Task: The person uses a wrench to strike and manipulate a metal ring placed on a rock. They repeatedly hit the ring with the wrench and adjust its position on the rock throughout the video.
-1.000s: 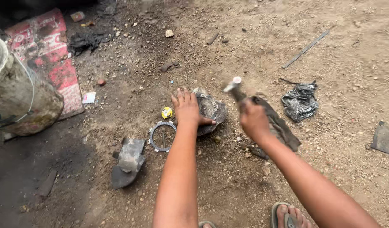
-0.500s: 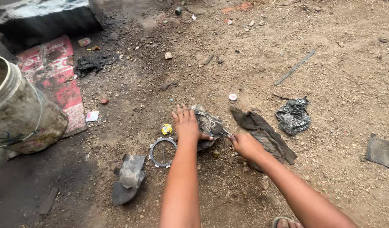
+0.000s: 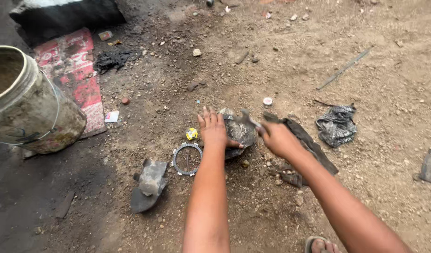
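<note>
My left hand (image 3: 213, 130) presses flat on a dark grey metal casing (image 3: 240, 133) lying on the dirt, thumb hooked over its near edge. My right hand (image 3: 278, 139) grips the handle of a small hammer (image 3: 246, 117), its head down over the top of the casing. A thin toothed metal ring (image 3: 187, 159) lies on the ground just left of my left wrist, with a small yellow round cap (image 3: 192, 134) above it. A second grey metal part (image 3: 151, 182) rests further left and nearer to me.
A dirty bucket (image 3: 25, 105) stands at the left on red printed sheets (image 3: 77, 70). Dark rags (image 3: 337, 124) and a black strip (image 3: 309, 143) lie to the right, a thin rod (image 3: 345, 68) beyond them. My sandalled toes (image 3: 323, 245) show at the bottom.
The hammer was raised a second ago, came down beside the casing, and now sits over its top. My left hand has stayed on the casing. The camera has tilted, showing more bucket.
</note>
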